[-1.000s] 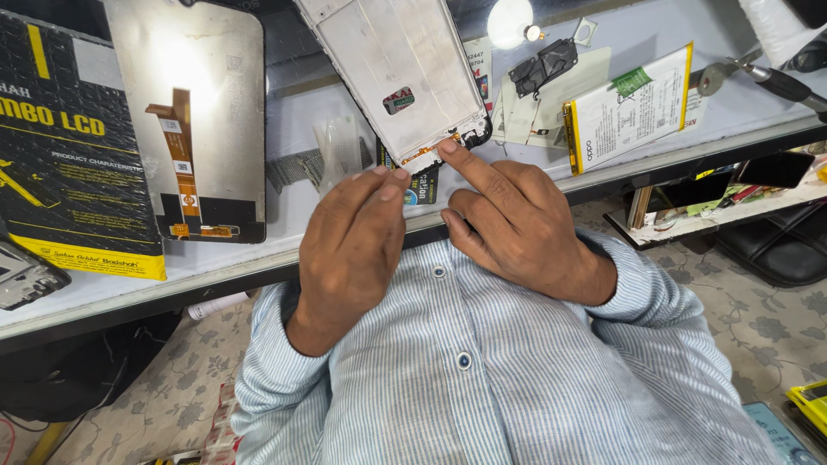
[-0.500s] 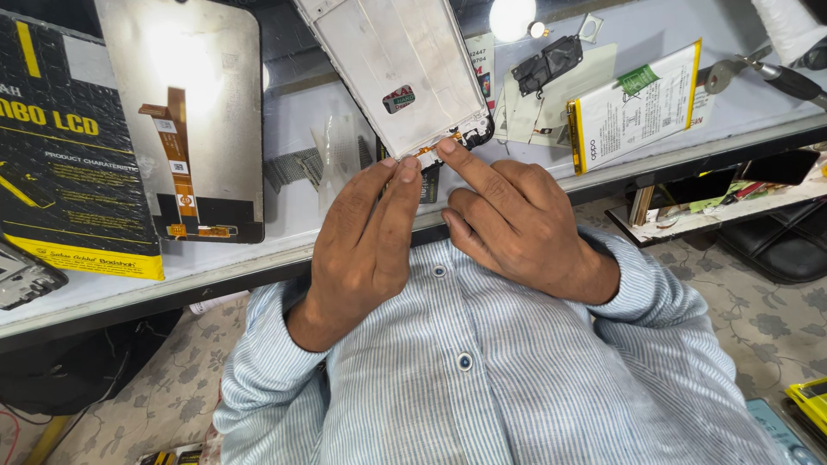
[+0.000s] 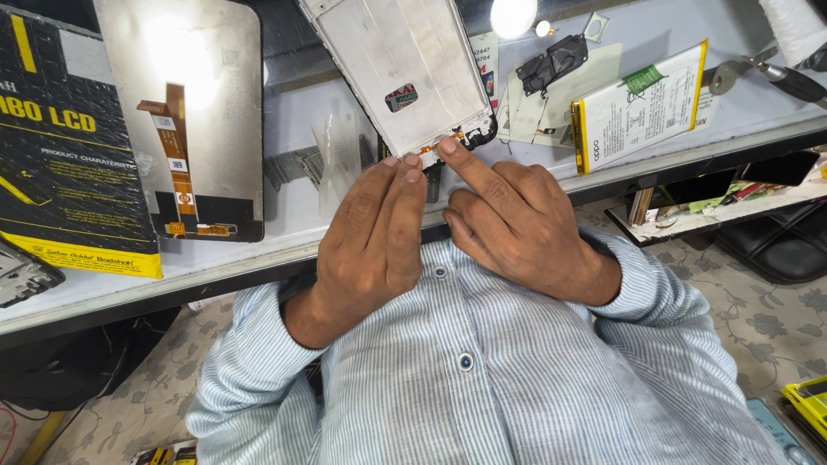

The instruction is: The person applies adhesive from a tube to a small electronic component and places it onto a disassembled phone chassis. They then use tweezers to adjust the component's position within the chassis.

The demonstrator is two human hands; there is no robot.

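A white phone frame [image 3: 405, 69] lies tilted on the glass counter [image 3: 293, 232], its lower end toward me. My left hand [image 3: 370, 232] holds the frame's near edge with straight fingers. The index fingertip of my right hand [image 3: 517, 220] presses on the orange flex strip [image 3: 444, 142] at the frame's bottom edge; the other fingers are curled in. A sticker [image 3: 401, 96] sits on the frame's middle.
A display panel with an orange flex cable [image 3: 194, 120] lies at the left beside a black and yellow box [image 3: 60, 155]. A white phone battery [image 3: 637, 108] and a small black part [image 3: 558, 60] lie at the right. Pliers [image 3: 775, 73] are far right.
My hands have stayed at the frame's lower edge with only slight shifts. The view moved a little.
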